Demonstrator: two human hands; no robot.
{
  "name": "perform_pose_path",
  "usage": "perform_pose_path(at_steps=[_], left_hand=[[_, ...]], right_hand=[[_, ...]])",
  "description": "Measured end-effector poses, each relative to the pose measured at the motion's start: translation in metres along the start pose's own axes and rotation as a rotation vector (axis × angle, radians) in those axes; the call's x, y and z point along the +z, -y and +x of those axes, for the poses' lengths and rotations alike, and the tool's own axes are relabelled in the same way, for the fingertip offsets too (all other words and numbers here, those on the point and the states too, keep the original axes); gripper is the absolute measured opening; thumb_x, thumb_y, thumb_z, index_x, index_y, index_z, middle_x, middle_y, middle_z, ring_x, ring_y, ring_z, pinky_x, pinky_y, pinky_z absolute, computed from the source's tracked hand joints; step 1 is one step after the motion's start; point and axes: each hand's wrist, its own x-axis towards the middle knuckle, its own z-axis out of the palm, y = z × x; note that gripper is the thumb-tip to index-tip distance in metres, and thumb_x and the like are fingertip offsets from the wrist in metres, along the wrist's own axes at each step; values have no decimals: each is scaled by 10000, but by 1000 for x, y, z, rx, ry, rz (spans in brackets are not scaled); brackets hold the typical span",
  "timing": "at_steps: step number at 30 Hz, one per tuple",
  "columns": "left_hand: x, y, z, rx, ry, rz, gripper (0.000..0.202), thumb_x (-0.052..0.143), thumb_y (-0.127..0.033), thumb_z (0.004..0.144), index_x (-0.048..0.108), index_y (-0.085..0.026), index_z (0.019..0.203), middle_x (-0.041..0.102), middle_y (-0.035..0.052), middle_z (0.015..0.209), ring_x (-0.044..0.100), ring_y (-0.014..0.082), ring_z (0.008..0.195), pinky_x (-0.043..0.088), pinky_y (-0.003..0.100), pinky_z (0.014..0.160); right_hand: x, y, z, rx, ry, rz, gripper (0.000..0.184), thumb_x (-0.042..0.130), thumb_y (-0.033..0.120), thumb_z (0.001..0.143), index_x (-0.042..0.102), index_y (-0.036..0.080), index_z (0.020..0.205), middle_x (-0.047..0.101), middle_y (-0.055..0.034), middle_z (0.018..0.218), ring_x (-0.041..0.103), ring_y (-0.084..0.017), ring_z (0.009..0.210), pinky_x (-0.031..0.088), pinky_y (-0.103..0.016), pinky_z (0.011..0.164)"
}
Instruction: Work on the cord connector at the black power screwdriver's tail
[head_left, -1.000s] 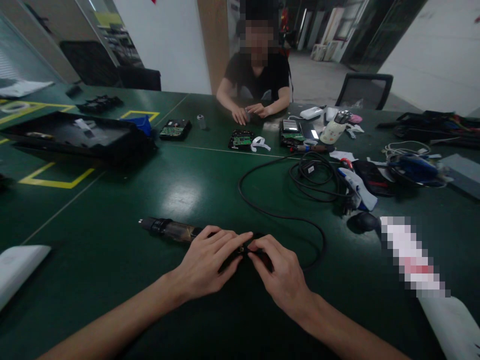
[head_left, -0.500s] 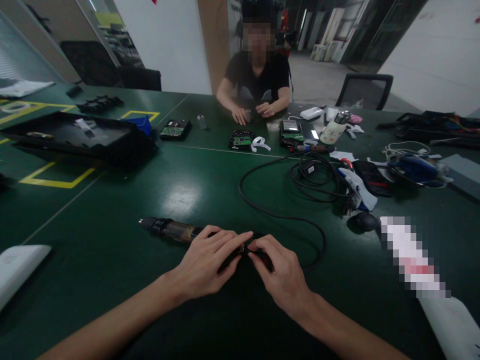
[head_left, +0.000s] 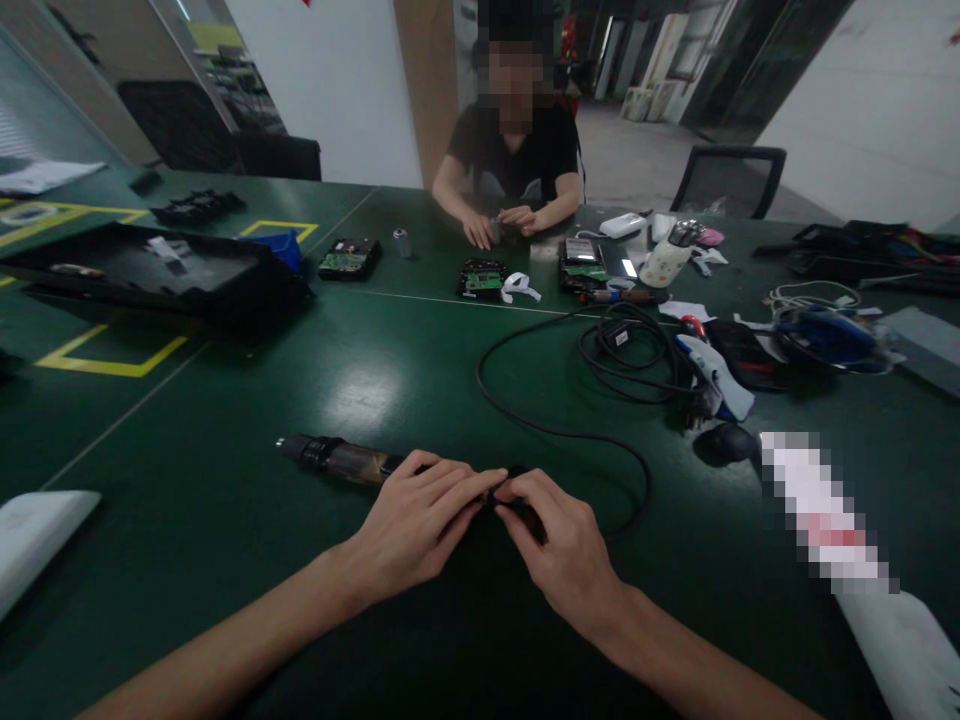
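A long dark electric screwdriver (head_left: 337,459) lies on the green table (head_left: 360,360), its tip pointing left. My left hand (head_left: 416,522) rests over its rear end, fingers curled around it. My right hand (head_left: 559,545) meets the left one at the fingertips and pinches the small dark end of the black cable (head_left: 570,433) where it joins the tool. The joint itself is mostly hidden under my fingers.
Across the table a person in black (head_left: 517,150) handles a small part. Circuit boards (head_left: 482,277), a coiled cable pile (head_left: 626,350), a black mouse (head_left: 725,443), a black tray (head_left: 150,265) and white objects (head_left: 37,525) surround the near work area.
My hands stay almost still; the fingertips of both have closed slightly over the cable end, hiding the small shiny connector seen earlier. The person opposite shifted their hands.
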Motion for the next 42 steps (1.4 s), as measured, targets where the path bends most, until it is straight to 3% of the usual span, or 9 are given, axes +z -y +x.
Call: perform_pose_path(at_steps=[12, 16, 21, 34, 42], left_hand=[[4, -1, -2, 17, -105, 71, 285, 592, -265, 1053, 577, -244, 1337, 753, -2, 1153, 698, 141, 1011, 389, 335, 851], [0, 2, -3, 16, -65, 63, 394, 593, -282, 1037, 525, -238, 1422, 740, 28, 1188, 706, 160, 1024, 422, 349, 868], [-5, 6, -4, 54, 17, -19, 548, 543, -167, 996, 423, -234, 1527, 705, 62, 1287, 676, 187, 1164, 464, 379, 963], [0, 4, -3, 10, -48, 0, 495, 563, -224, 1034, 443, -245, 1513, 725, 46, 1227, 698, 169, 1089, 451, 361, 914], [-4, 6, -6, 46, 39, -18, 541, 533, -174, 1016, 405, -248, 1537, 690, 50, 1313, 654, 178, 1193, 436, 378, 996]], right_hand=[[-1, 2, 0, -7, 30, -7, 115, 574, 168, 1028, 608, 241, 1109, 664, -33, 1067, 659, -188, 910, 553, -314, 779], [-2, 2, 0, 3, 32, -7, 120, 581, 162, 1022, 615, 242, 1104, 666, -29, 1056, 662, -185, 901, 559, -309, 782], [-3, 3, 1, -6, 40, -12, 124, 570, 158, 1022, 617, 238, 1104, 676, -37, 1055, 673, -190, 904, 570, -315, 786], [-1, 5, 1, -29, 18, -59, 119, 563, 152, 1029, 614, 229, 1104, 689, -47, 1070, 688, -203, 923, 579, -336, 787], [-4, 7, 1, -27, 30, -36, 152, 575, 166, 1015, 603, 234, 1148, 675, -55, 1100, 679, -206, 946, 593, -340, 791]])
